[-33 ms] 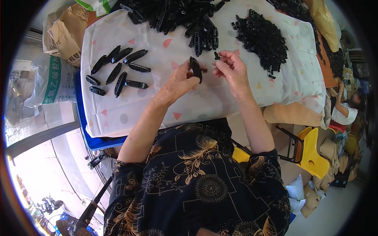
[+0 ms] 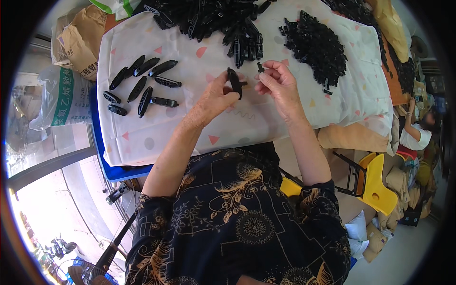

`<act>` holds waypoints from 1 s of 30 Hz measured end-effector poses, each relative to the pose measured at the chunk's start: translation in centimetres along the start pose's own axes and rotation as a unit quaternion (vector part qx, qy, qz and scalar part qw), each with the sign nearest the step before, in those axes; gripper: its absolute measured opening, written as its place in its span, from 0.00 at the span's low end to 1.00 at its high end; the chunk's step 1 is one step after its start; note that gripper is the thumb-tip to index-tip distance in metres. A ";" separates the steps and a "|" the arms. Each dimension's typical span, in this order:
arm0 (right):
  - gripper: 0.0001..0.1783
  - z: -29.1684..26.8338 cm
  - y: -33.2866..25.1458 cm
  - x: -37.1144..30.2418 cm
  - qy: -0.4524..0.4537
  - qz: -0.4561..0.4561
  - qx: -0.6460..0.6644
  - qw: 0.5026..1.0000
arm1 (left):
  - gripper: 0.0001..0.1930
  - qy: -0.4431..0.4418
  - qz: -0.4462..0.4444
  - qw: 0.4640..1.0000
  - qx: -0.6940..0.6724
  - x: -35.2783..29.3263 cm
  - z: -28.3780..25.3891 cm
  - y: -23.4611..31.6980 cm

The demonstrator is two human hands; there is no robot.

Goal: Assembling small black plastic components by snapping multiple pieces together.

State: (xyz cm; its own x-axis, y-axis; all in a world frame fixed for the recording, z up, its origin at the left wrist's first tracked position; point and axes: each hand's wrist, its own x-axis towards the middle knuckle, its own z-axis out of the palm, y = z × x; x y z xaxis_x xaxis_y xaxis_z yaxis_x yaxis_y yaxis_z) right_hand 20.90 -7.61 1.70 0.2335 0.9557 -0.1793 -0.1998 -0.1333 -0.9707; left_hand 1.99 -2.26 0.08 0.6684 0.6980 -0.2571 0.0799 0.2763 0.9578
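Two hands busy: left hand (image 2: 216, 97) pinches a light, stiff, long black plastic housing (image 2: 234, 82) at mid-length; right hand (image 2: 278, 80) nips a tiny black plastic clip (image 2: 260, 67) that could slip.

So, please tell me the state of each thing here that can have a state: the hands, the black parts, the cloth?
left hand: closed on a long black part, held upright
right hand: pinching a small black piece
black parts at the left: laid out singly on the cloth
small black pieces: heaped in a pile
long black parts at the top: piled loosely
patterned cloth: spread flat
yellow chair: standing, unoccupied
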 end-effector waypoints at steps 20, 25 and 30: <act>0.04 4.3 1.3 -2.9 0.017 -0.070 -0.101 0.992 | 0.32 0.041 0.057 0.996 -0.057 -1.1 0.8 -1.7; 0.05 3.7 1.7 -3.0 -0.011 -0.219 -0.359 0.907 | 0.31 0.035 0.064 0.997 0.035 -1.5 0.5 -2.2; 0.06 3.7 2.1 -3.7 -0.060 -0.011 0.090 0.994 | 0.30 0.020 0.077 0.995 -0.062 -2.8 1.8 -0.6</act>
State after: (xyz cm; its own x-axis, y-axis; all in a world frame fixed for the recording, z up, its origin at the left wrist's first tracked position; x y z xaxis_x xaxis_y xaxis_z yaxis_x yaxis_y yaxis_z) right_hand 16.07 -10.48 0.96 0.1273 0.9836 -0.1277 -0.3658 -0.0731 -0.9278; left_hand 1.41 -5.54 0.40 0.6361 0.7629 -0.1155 -0.1145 0.2414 0.9637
